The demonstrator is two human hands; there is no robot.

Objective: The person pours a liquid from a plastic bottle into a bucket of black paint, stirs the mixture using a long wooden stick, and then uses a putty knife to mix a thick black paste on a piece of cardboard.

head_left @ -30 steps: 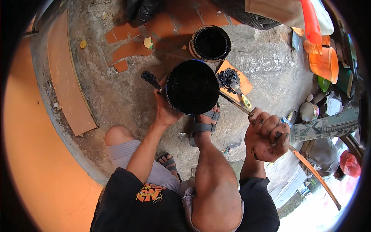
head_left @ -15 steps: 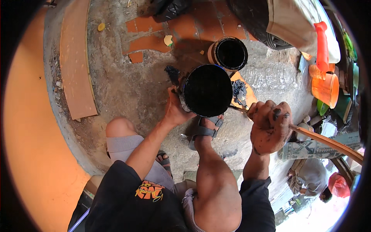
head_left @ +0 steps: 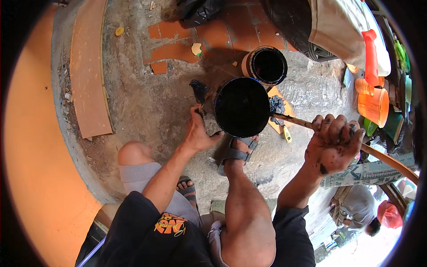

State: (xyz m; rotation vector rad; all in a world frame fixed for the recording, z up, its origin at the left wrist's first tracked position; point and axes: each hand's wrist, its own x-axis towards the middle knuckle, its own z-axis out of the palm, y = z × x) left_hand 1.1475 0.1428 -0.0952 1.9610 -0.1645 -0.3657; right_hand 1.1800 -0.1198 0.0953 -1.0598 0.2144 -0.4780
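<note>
A round bucket (head_left: 243, 107) with very dark contents stands in front of me, near my sandalled foot. My right hand (head_left: 334, 143) is closed round a long wooden stick (head_left: 387, 162), whose far end meets the bucket's right rim. Dark smears mark its fingers and palm. At the bucket's left side, my left hand (head_left: 198, 132) is open, thumb and fingers apart, with the thumb close to the bucket wall. Beyond its fingertips lies a black-coated brush (head_left: 199, 90); I cannot tell whether they touch it.
A second container (head_left: 269, 66) of black stuff stands behind the bucket. An orange board (head_left: 287, 109) with black lumps and a yellow-handled tool (head_left: 287, 134) lie right. A plank (head_left: 89, 71) runs along the left wall. An orange tub (head_left: 374, 106) is at far right, a person (head_left: 358, 204) lower right.
My left hand has come away from the bucket's side and opened. My right hand has moved right along with the stick and turned; the yellow-handled tool has come into view.
</note>
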